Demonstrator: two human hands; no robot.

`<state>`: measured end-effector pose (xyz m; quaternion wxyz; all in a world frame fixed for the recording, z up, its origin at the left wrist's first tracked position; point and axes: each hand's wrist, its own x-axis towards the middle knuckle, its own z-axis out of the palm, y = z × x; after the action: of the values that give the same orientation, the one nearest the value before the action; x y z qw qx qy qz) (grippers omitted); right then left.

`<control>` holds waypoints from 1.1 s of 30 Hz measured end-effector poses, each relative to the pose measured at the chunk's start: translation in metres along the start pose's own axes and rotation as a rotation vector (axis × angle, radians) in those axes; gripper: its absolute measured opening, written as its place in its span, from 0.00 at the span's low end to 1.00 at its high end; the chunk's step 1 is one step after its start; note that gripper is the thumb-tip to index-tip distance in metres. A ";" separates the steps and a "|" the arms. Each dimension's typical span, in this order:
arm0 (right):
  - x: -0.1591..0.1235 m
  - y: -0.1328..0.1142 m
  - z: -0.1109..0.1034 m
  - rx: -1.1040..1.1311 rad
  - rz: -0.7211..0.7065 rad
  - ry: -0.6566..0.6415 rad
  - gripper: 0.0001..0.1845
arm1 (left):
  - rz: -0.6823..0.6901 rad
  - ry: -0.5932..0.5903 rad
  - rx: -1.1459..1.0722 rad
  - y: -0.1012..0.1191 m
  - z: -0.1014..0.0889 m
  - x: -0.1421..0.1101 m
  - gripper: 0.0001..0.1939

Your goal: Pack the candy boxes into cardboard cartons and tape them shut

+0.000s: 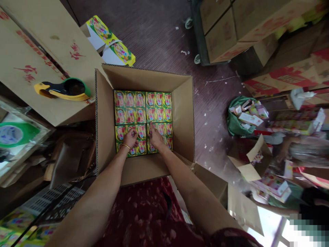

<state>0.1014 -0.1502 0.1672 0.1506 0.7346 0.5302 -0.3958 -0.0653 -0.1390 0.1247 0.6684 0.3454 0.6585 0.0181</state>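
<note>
Four blocks of small yellow-green printed boxes [130, 107] lie side by side in an upright open cardboard carton [183, 109], their colourful tops facing up. My left hand [130, 138], with a gold bangle at the wrist, is over the near left block, its fingers curled together. Whether anything is between those fingers is too small to make out. Over the near right block is my right hand [156, 137], fingers stretched forward, the index tip close to the seam between the blocks. Both forearms reach over the carton's near wall.
A tape dispenser [74, 90] rests on stacked cartons [58, 44] at left. Folded printed packaging [110, 41] lies beyond the carton. Right are a loaded trolley [200, 41], a green sack [233, 118] of packets and another person's arm [285, 149]. Paper scraps dot the floor.
</note>
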 end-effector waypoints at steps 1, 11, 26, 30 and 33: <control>-0.001 -0.001 0.000 0.005 0.000 0.004 0.42 | -0.001 -0.001 0.001 0.000 0.000 0.000 0.11; -0.002 -0.020 0.002 -0.095 0.091 0.019 0.44 | -0.004 -0.019 0.024 0.005 -0.003 -0.003 0.12; -0.013 -0.015 -0.043 0.204 0.024 -0.037 0.44 | 0.141 -0.004 0.445 0.073 0.003 -0.025 0.10; -0.102 -0.003 -0.061 0.198 -0.206 0.260 0.29 | 0.368 -0.111 0.595 0.104 -0.006 -0.084 0.14; -0.163 0.013 -0.044 -0.006 -0.431 0.349 0.24 | 0.516 -0.155 0.782 0.092 -0.005 -0.146 0.16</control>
<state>0.1112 -0.2352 0.3138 -0.0282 0.6615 0.6933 -0.2846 -0.0492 -0.1367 0.2964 0.5091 0.7236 0.4569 -0.0916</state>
